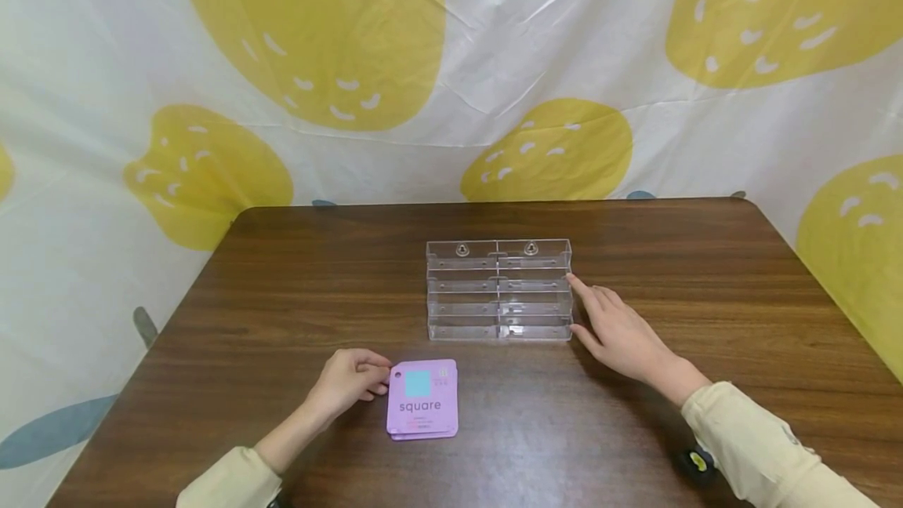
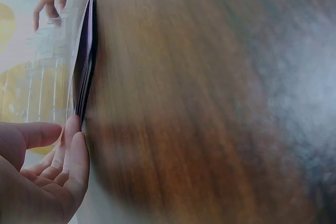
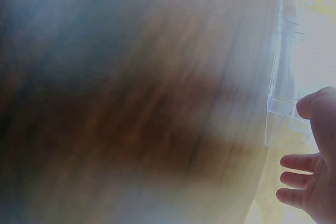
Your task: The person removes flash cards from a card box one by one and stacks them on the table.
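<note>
A stack of purple square flashcards (image 1: 422, 418), its top card printed "square" under a turquoise square, lies on the table. My left hand (image 1: 347, 379) is at the stack's left edge; thumb and fingers pinch there. From the left wrist view, the cards (image 2: 86, 61) show edge-on and slightly fanned beyond the left hand (image 2: 50, 171). Farther back lies a clear plastic rack (image 1: 498, 309) with tiered compartments in two columns. My right hand (image 1: 624, 333) touches its right side, index finger and thumb spread and extended. At the right wrist view's edge, the right hand (image 3: 315, 166) is near the rack (image 3: 283, 61).
The dark wooden table (image 1: 303, 281) has its far edge against a white curtain (image 1: 395, 163) printed with yellow fruit. A small black object with a yellow-green centre (image 1: 698, 461) is beside the right sleeve.
</note>
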